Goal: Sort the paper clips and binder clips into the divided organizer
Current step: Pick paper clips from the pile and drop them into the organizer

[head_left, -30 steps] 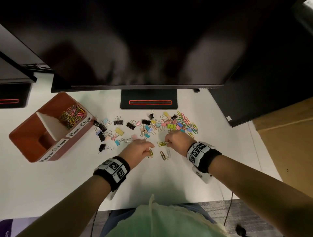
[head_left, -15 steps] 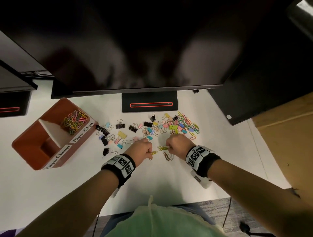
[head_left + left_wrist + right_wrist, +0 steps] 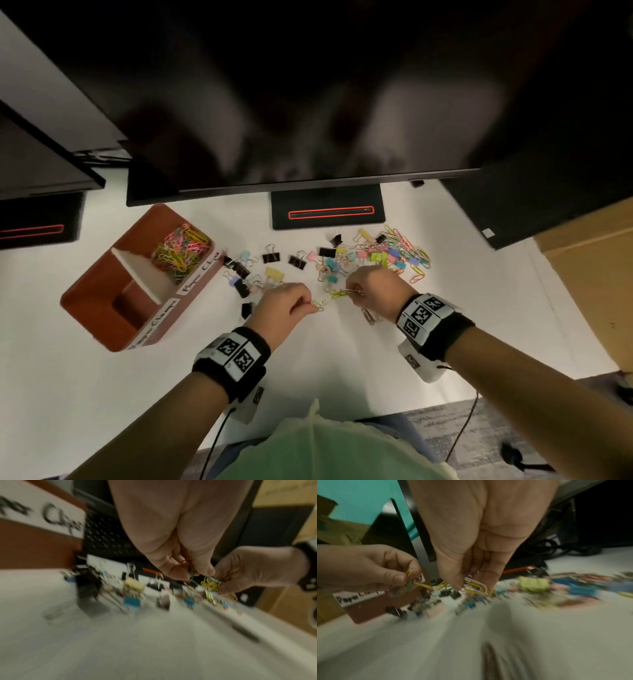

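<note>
My fingers (image 3: 453, 580) on the right hand (image 3: 371, 291) were curled down over a small bunch of paper clips (image 3: 478, 588), yellow and white ones, thumb and fingertips pinching them just above the white desk (image 3: 325, 356). My left hand (image 3: 286, 306) did much the same beside it, thumb and forefinger nipped on a few yellow clips (image 3: 318, 304), with a green one showing in the left wrist view. The two hands sat close together, near the front edge of the scattered pile (image 3: 376, 257) of coloured paper clips and binder clips, which spread out beyond my right knuckles. A line of binder clips (image 3: 270, 257), black, yellow and blue, ran from the pile toward the orange organizer (image 3: 99, 308) on my left. Its far compartment, labelled "Paper Clips", held a heap of sorted clips (image 3: 181, 251); I could see nothing lying in the near one. Two more clips (image 3: 369, 316) lay on the desk just under my right wrist. Both wrist views were badly smeared, so finer detail was lost to me.
</note>
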The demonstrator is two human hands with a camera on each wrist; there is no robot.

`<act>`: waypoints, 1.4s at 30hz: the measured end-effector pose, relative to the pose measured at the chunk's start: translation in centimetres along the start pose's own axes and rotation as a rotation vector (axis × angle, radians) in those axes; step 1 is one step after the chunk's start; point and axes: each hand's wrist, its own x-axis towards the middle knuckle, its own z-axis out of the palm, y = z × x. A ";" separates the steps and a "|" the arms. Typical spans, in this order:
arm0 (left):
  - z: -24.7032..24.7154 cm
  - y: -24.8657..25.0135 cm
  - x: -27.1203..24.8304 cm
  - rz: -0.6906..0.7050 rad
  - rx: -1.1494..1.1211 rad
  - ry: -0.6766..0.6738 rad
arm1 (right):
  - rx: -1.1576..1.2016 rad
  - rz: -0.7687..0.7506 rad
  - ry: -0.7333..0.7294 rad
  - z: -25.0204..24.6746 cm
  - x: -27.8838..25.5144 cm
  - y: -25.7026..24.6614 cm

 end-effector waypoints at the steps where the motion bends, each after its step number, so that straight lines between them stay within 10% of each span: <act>1: -1.5 0.1 -0.7 -0.003 -0.033 0.062 | 0.008 -0.032 0.022 -0.5 0.5 -1.3; 10: -15.8 -4.0 -4.4 -0.353 -0.202 0.613 | 0.144 -0.335 0.204 -3.7 10.9 -18.9; 17: -17.3 -8.2 -3.4 -0.566 -0.061 0.394 | 0.129 -0.201 0.062 -1.9 16.3 -23.1; 22: -15.5 -4.9 -4.2 -0.308 -0.049 0.426 | 0.211 -0.329 0.227 -3.0 11.9 -17.9; 27: -9.5 -0.8 -2.7 -0.101 -0.118 0.225 | -0.006 -0.078 0.137 -2.7 5.1 -6.4; 36: 2.5 3.2 2.6 -0.013 0.063 -0.157 | -0.002 0.168 -0.063 1.0 -3.6 3.1; 42: 5.8 4.7 4.6 -0.086 0.134 -0.025 | 0.058 0.140 -0.045 3.0 -3.4 3.9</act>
